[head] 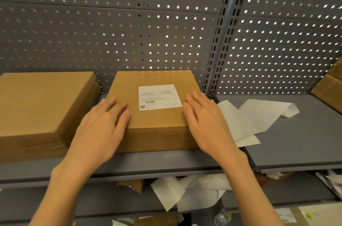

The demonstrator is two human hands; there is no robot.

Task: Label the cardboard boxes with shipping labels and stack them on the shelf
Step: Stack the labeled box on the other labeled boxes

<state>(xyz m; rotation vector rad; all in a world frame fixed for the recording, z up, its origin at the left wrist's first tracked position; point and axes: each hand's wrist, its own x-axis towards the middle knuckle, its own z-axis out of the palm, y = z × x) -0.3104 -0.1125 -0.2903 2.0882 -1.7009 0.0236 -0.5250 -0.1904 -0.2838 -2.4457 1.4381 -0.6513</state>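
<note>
A flat cardboard box [148, 129] lies on the grey shelf [166, 162] in the middle of the head view. A white shipping label [159, 97] with a barcode is stuck on its top face. My left hand [103, 125] rests flat on the box's front left corner, fingers straight. My right hand [205, 122] lies flat on the front right corner, its fingertips just beside the label's right edge. A second, unlabelled cardboard box [37, 111] sits to the left on the same shelf.
White backing paper strips [259, 114] lie on the right shelf section. More cardboard boxes [329, 92] lean at the far right. Crumpled paper [194, 192] and parcels fill the lower shelf. A perforated grey back panel [129, 22] closes the rear.
</note>
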